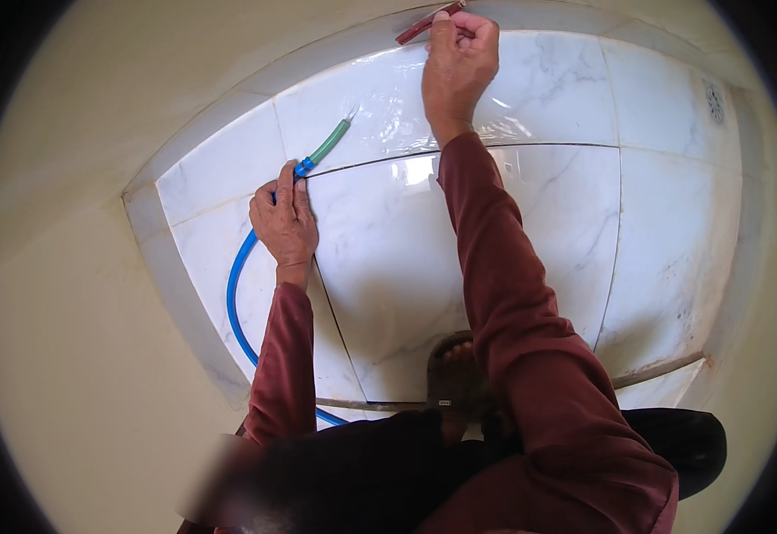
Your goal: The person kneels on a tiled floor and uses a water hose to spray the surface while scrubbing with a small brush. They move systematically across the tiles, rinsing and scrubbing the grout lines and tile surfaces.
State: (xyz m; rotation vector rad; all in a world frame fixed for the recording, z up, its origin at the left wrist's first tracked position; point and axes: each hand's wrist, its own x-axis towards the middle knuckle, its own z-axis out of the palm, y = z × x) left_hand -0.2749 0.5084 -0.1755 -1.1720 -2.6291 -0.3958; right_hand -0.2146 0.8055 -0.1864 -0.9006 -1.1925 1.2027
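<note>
My left hand [285, 224] is closed around a blue hose [235, 285] low over the white marbled floor tiles [388, 276]. A green end piece [330, 142], joined by a blue clamp, points away from me, and clear water runs from its tip. At the far edge of the floor, my right hand [461, 76] grips a narrow dark red bar-shaped tool [415, 29]. It lies at a slant against the grey skirting. My fingers cover part of the tool, so I cannot tell its exact kind. Water glistens on the tiles between the hose and my right hand.
A round floor drain [714, 102] lies at the far right corner. Grey skirting [272, 76] and cream walls [59, 267] border the tiles. The hose curves back past my left forearm. My sandalled foot [453, 356] stands near a raised edge [660, 370] at the near side.
</note>
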